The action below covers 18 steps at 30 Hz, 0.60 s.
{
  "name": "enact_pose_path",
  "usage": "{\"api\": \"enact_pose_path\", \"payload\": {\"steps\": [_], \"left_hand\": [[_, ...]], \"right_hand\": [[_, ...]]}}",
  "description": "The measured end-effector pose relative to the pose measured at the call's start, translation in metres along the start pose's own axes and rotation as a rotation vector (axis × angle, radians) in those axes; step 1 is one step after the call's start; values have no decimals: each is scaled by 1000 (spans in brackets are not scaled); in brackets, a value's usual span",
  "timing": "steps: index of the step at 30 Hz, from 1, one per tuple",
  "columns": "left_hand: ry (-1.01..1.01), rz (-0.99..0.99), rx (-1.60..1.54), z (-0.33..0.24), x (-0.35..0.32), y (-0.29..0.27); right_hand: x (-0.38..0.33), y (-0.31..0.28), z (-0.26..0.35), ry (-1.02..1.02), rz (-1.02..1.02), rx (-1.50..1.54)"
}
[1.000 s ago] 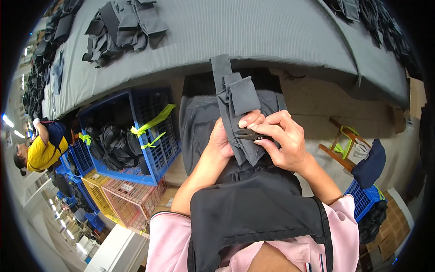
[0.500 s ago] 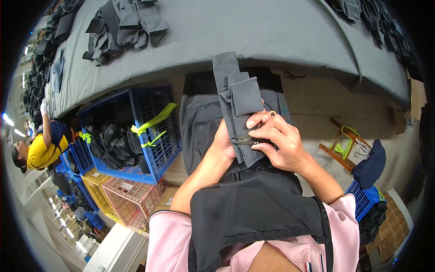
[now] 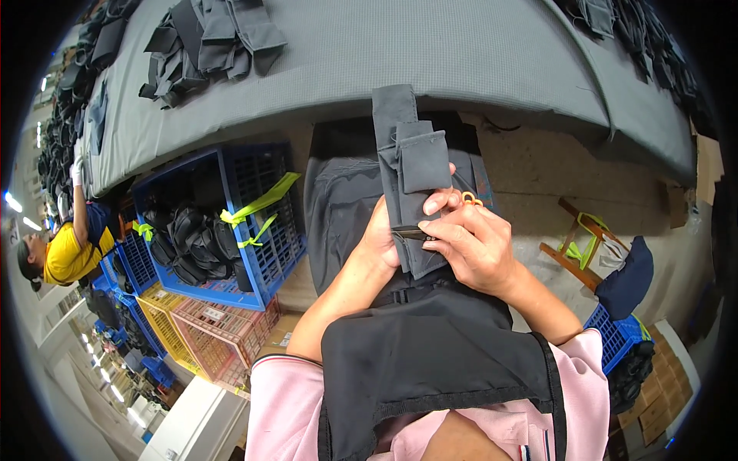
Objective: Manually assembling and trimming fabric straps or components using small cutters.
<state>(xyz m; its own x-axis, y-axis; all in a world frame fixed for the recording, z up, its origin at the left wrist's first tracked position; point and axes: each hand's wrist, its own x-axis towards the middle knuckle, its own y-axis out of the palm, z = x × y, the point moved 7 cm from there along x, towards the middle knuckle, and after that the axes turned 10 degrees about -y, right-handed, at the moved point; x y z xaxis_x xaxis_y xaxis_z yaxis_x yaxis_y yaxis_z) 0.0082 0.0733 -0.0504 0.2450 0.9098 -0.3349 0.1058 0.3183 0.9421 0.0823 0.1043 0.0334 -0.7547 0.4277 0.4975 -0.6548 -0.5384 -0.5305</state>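
A long grey fabric strip (image 3: 394,104) with a sewn-on flap pocket (image 3: 425,161) lies upright over my lap. My left hand (image 3: 378,240) holds it from the left side, with most of its fingers hidden behind the cloth. My right hand (image 3: 477,242) grips small dark thread snips (image 3: 411,232), their blades pointing left across the lower part of the strip. A yellow loop (image 3: 471,199) shows beside the right knuckles; what it belongs to is unclear. Fine loose threads show at the cloth's lower edge.
Ahead stands a grey-covered table (image 3: 430,50) with a heap of grey fabric pieces (image 3: 211,42). At left, a blue crate (image 3: 265,265) holds black bundles, near a pink crate (image 3: 223,330). A person in yellow (image 3: 73,250) works farther left. A wooden stool (image 3: 573,265) stands right.
The fabric strip has shifted slightly right and become more upright. The snips' blades have turned flatter across the cloth, and the right fingers have closed in around them.
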Motion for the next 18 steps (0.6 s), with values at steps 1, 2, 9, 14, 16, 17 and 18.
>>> {"api": "enact_pose_path", "payload": {"steps": [1, 2, 9, 14, 16, 17, 18], "left_hand": [[-20, -12, -29, 2, 0, 0], [-40, -24, -59, 3, 1, 0], [-48, 50, -122, 0, -1, 12], [251, -601, 476, -22, -18, -2], [266, -568, 437, -22, -22, -1], [311, -552, 406, -25, -23, -3], [355, -535, 373, -29, -26, -4]], "right_hand": [[0, -1, 2, -26, -7, -34], [0, -2, 3, -52, -13, -68], [-2, -7, -17, 347, -112, 423], [1, 0, -36, 591, -179, 521], [-4, 20, -50, 672, -173, 647], [-8, 19, -48, 661, -199, 645], [-12, 17, -43, 650, -225, 644]]}}
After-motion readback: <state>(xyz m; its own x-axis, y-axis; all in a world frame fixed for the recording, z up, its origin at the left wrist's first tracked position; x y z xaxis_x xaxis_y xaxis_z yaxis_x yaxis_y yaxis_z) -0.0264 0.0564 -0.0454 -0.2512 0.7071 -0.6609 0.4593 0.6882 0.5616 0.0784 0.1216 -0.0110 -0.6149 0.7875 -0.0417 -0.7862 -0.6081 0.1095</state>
